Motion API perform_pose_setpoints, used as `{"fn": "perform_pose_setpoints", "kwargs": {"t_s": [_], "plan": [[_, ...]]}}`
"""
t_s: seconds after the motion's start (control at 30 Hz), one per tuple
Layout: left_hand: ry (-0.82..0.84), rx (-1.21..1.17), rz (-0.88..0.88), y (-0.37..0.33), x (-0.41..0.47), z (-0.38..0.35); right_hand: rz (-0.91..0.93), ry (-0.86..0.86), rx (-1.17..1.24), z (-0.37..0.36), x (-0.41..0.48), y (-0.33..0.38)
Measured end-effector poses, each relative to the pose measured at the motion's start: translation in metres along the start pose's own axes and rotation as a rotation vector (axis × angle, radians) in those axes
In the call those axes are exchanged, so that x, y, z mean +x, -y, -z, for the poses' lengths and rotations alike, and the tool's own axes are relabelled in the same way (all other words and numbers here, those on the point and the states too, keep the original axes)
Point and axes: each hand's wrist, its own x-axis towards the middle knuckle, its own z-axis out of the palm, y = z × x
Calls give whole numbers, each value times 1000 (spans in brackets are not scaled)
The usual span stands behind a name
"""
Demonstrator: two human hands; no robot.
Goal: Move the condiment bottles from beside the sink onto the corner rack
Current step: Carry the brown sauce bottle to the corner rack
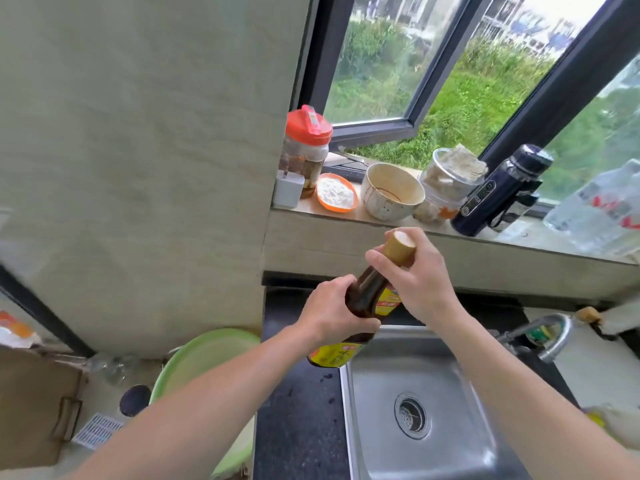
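Dark glass bottle [367,299] w/ yellow label and tan cap, tilted, held above the black speckled bench [298,410] at the steel sink's [460,393] left rim. Left hand [332,315]: fingers clamped round bottle body. Right hand [419,275]: fingers closed on cap and neck. Stone window sill [346,216] behind carries a red-lidded jar [306,147], ceramic bowl [391,192], navy flask [498,192]. Green plastic basin [204,358] lower left; curved chrome tap [550,337] at right.

Left hand [332,311] gripping dark bottle [369,296], right hand [420,275] — on cap [400,247]
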Motion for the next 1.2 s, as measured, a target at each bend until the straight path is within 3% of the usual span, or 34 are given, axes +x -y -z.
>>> {"fn": "perform_pose_setpoints", "kwargs": {"t_s": [0.13,0.2,0.3,0.37,0.43,0.47,0.57,0.63,0.7,0.83,0.93,0.97,1.1,1.13,1.2], "plan": [[-18,9,-7,0,-12,-12,440,-30,-658,17,10,16],[-41,8,32,-1,-17,-17,406,60,-915,13,13,27],[-107,74,111,0,-20,-24,102,163,-1061,4,18,35],[-134,135,152,0,-21,-28,-83,258,-1073,3,26,39],[-128,141,164,3,-21,-28,-132,323,-1049,4,30,38],[-114,123,156,6,-22,-25,-63,330,-1038,5,29,35],[-25,0,98,14,-24,-9,575,197,-834,9,15,16],[36,-26,53,13,-27,-2,776,134,-741,15,11,7],[22,-6,52,11,-29,-5,652,125,-758,12,8,6],[-87,181,92,7,-28,-19,6,199,-975,4,11,28],[-56,214,84,8,-30,-22,-89,268,-980,8,9,32],[-41,184,77,9,-31,-21,-11,245,-964,9,6,28],[29,24,31,10,-33,-7,623,91,-794,16,-8,2],[43,41,8,8,-34,-5,702,85,-752,19,-7,-2],[36,84,-4,6,-36,-5,690,81,-714,19,-8,-5]]}}
